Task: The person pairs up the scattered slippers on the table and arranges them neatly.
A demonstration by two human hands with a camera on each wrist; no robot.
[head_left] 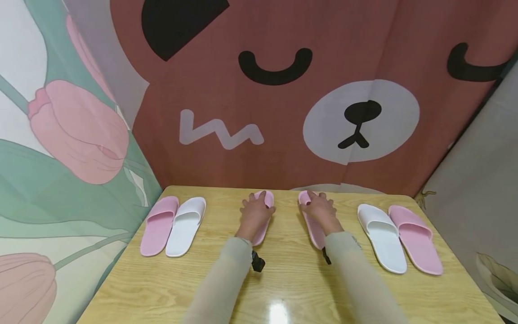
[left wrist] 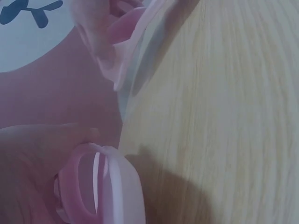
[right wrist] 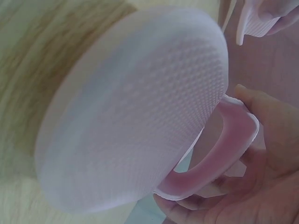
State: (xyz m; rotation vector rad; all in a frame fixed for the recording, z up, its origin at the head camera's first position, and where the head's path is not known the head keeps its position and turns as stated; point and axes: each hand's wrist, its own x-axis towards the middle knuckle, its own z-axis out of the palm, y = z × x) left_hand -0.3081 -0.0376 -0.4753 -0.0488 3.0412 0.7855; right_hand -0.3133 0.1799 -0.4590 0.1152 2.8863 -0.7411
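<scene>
Near the back middle of the table, my left hand [head_left: 255, 213] grips a pink slipper [head_left: 262, 231] around its toe strap. To its right my right hand [head_left: 321, 211] holds a second pink slipper [head_left: 314, 231], also by the strap. Both slippers have their toes toward the back, with a gap between them. In the right wrist view, thumb and fingers spread to either side of the strap, and the textured insole [right wrist: 145, 107] faces the camera. The left wrist view shows the thumb at the strap's edge; the other fingers are mostly hidden. Whether the soles touch the table cannot be told.
A pink slipper [head_left: 158, 225] and a white slipper [head_left: 185, 227] lie side by side at the table's left. Another white slipper [head_left: 384, 240] and pink slipper [head_left: 418, 243] lie at its right. Behind the wooden table [head_left: 162, 288] hangs a bear-patterned curtain [head_left: 283, 166].
</scene>
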